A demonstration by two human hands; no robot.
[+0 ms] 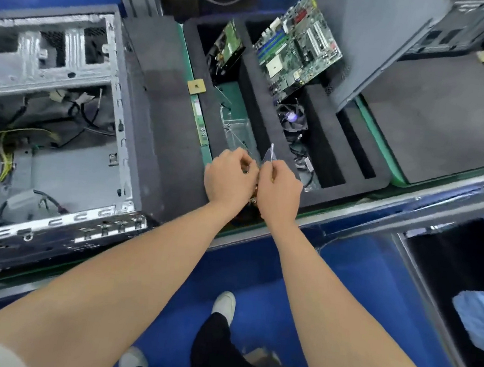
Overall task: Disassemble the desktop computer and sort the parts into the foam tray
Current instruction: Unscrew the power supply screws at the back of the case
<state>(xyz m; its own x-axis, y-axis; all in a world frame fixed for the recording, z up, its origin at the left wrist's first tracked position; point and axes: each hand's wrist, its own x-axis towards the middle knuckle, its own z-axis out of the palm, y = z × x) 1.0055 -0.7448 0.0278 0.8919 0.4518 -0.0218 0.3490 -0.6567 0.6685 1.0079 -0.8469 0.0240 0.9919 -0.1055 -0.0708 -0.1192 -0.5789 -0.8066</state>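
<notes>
The opened grey computer case (64, 113) lies at the left with loose cables inside. The black foam tray (167, 117) sits in the middle. In its slots are a motherboard (299, 41), a hard drive (227, 46), a cooler fan (293, 118), a memory stick (200, 123) and a CPU chip (196, 86). My left hand (229, 176) and my right hand (280, 188) meet over the tray's near edge, fingers curled. Between them they pinch a small part; a thin flat piece (269, 154) sticks up from my right fingers. What the part is stays hidden by my hands.
A grey side panel (375, 42) leans at the back right over a second dark foam pad (448, 120). Another case (471, 25) stands at the far right. The bench edge (379, 214) runs in front of me, with blue floor and my feet below.
</notes>
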